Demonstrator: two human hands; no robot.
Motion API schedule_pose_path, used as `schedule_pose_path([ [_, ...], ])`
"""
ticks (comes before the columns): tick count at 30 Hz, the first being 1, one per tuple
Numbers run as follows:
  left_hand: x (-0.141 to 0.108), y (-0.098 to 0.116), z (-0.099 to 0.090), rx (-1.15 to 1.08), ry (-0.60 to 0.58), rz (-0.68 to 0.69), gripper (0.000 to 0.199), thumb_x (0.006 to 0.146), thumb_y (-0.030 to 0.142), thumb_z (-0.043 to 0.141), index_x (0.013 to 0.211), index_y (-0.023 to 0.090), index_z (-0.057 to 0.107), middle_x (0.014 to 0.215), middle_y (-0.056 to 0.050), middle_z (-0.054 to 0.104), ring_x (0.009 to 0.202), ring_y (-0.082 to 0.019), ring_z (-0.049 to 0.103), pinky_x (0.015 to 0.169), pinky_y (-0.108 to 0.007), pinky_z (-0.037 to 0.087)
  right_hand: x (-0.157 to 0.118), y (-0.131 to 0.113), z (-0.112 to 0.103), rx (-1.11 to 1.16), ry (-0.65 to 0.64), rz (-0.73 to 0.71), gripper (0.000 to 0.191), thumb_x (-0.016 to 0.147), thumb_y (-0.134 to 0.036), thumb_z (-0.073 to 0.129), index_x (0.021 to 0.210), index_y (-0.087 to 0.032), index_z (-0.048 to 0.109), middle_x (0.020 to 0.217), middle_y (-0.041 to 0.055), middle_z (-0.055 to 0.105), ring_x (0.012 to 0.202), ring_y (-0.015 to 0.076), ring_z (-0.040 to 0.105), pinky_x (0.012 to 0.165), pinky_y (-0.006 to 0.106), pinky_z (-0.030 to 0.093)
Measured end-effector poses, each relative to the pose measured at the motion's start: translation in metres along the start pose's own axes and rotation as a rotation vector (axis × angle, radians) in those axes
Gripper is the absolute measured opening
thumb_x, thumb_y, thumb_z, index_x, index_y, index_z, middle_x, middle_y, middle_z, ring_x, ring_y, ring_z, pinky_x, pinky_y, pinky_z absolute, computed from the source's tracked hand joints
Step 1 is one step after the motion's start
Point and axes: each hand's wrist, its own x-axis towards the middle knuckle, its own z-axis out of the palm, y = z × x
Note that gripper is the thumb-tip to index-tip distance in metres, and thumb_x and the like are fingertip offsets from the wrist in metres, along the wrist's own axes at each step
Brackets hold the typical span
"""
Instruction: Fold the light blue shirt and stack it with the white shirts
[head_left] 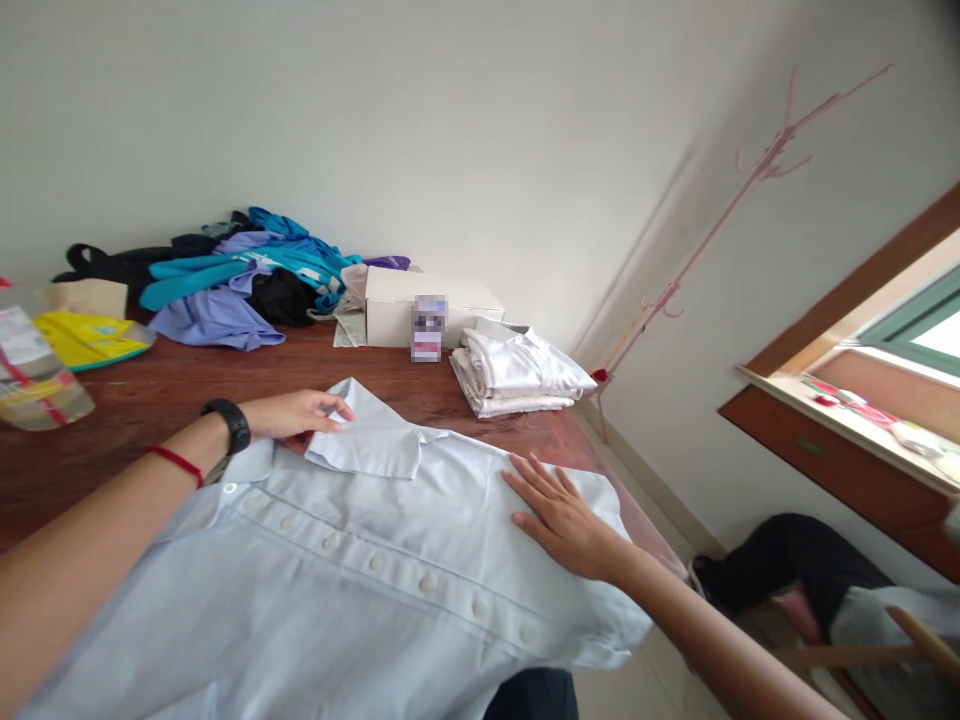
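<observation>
A light grey-blue button-up shirt [352, 560] lies front up on the table, its collar to the left and its hem over the near right edge. Its far short sleeve [375, 430] is folded back over the body. At that sleeve's left end, my left hand [304, 415] is closed on the cloth with bent fingers, partly hidden by the sleeve. My right hand [566, 515] rests flat on the lower part of the shirt, fingers spread, holding nothing.
Folded white shirts [517, 370] are stacked beside a white box [390, 305] at the back of the wooden table [300, 365]. Rumpled clothes [247, 265], a yellow packet [90, 338] and a clear bottle [45, 380] lie left. A pink coat stand [712, 235] leans right; a person [795, 565] is lower right.
</observation>
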Motion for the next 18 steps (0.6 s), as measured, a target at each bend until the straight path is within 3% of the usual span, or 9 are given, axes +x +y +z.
schedule_pose_path([
  [4,-0.001,0.006,0.004,0.168,0.061,0.006,0.053,0.062,0.05,0.077,0.107,0.024,0.07,0.055,0.002,0.051,0.048,-0.019,0.051,0.044,-0.026,0.037,-0.038,0.037,-0.004,-0.072,0.102,0.22,0.053,0.104,-0.052,0.039,0.155,-0.035,0.04,0.168,0.0058,0.021,0.156,0.0328,0.015,0.121,0.068,0.014],
  [7,-0.004,0.02,0.016,0.46,0.277,0.054,0.054,0.073,0.051,0.065,0.116,0.017,0.067,0.065,-0.002,0.06,0.063,-0.026,0.061,0.056,-0.031,0.048,-0.053,0.069,-0.016,-0.058,0.252,0.307,0.05,0.101,-0.044,0.045,0.147,-0.026,0.052,0.159,0.0117,0.042,0.147,0.0333,0.037,0.118,0.06,0.03],
  [9,-0.009,0.034,0.031,0.714,0.486,0.191,0.051,0.083,0.049,0.057,0.119,0.014,0.066,0.089,-0.009,0.069,0.087,-0.031,0.066,0.078,-0.039,0.053,-0.055,0.088,-0.028,-0.006,0.334,0.319,0.045,0.098,-0.039,0.048,0.138,-0.021,0.061,0.142,0.0141,0.059,0.129,0.0302,0.057,0.109,0.049,0.043],
  [11,-0.016,0.05,0.057,0.898,0.599,0.386,0.051,0.092,0.048,0.048,0.125,0.013,0.064,0.122,-0.015,0.065,0.114,-0.033,0.061,0.102,-0.046,0.046,-0.052,0.101,-0.039,0.057,0.376,0.352,0.041,0.095,-0.037,0.052,0.127,-0.019,0.068,0.123,0.0134,0.07,0.107,0.0271,0.067,0.096,0.041,0.05],
  [12,-0.021,0.059,0.074,0.946,0.584,0.482,0.051,0.094,0.047,0.045,0.127,0.013,0.064,0.134,-0.016,0.06,0.122,-0.033,0.058,0.109,-0.048,0.042,-0.049,0.106,-0.044,0.086,0.379,0.375,0.039,0.093,-0.038,0.054,0.123,-0.018,0.071,0.116,0.0125,0.072,0.099,0.0262,0.068,0.089,0.039,0.052],
  [13,-0.026,0.067,0.093,0.952,0.497,0.593,0.05,0.097,0.047,0.042,0.132,0.016,0.062,0.142,-0.014,0.056,0.128,-0.031,0.055,0.114,-0.046,0.038,-0.045,0.11,-0.047,0.111,0.372,0.398,0.039,0.091,-0.039,0.057,0.119,-0.018,0.073,0.11,0.0115,0.074,0.093,0.0256,0.069,0.084,0.037,0.052],
  [15,-0.035,0.078,0.133,0.91,0.201,0.778,0.049,0.102,0.045,0.04,0.141,0.02,0.056,0.151,-0.009,0.052,0.137,-0.026,0.05,0.118,-0.04,0.036,-0.036,0.115,-0.052,0.16,0.317,0.421,0.037,0.087,-0.043,0.061,0.11,-0.018,0.076,0.1,0.0096,0.076,0.085,0.0245,0.067,0.076,0.033,0.05],
  [17,-0.039,0.081,0.171,0.866,-0.06,0.851,0.051,0.103,0.044,0.043,0.15,0.023,0.048,0.153,-0.007,0.051,0.141,-0.023,0.048,0.118,-0.038,0.037,-0.028,0.118,-0.053,0.215,0.228,0.433,0.034,0.084,-0.047,0.064,0.096,-0.018,0.078,0.088,0.0072,0.076,0.078,0.0226,0.065,0.069,0.031,0.046],
  [18,-0.038,0.08,0.187,0.87,-0.117,0.844,0.056,0.102,0.046,0.046,0.153,0.022,0.044,0.156,-0.008,0.047,0.145,-0.025,0.043,0.119,-0.04,0.036,-0.025,0.119,-0.052,0.245,0.184,0.434,0.033,0.083,-0.047,0.065,0.089,-0.017,0.078,0.083,0.0058,0.075,0.074,0.0212,0.063,0.066,0.03,0.045],
])
